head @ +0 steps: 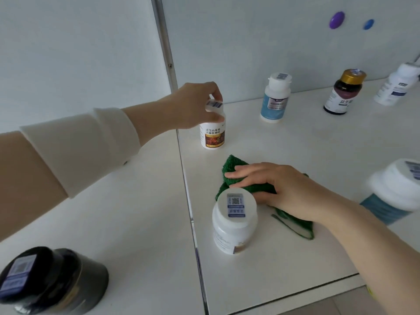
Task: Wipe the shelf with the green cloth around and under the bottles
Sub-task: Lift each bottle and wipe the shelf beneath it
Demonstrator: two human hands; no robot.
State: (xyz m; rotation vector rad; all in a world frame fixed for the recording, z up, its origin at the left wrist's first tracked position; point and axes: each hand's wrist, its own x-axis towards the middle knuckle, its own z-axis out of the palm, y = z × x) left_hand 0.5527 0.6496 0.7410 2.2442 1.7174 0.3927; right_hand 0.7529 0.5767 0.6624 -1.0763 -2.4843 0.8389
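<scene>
Pressing green cloth point(250, 187) under right hand point(279, 185), left hand point(195, 105) gripping bottle point(213, 130)

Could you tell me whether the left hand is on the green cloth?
No, the left hand grips the cap of a white bottle, while the right hand presses on the green cloth.

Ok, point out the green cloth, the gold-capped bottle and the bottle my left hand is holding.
green cloth point(234, 165), head view, its bare far corner.
gold-capped bottle point(345, 91), head view, its dark body.
held bottle point(213, 135), head view, its front label.
</scene>
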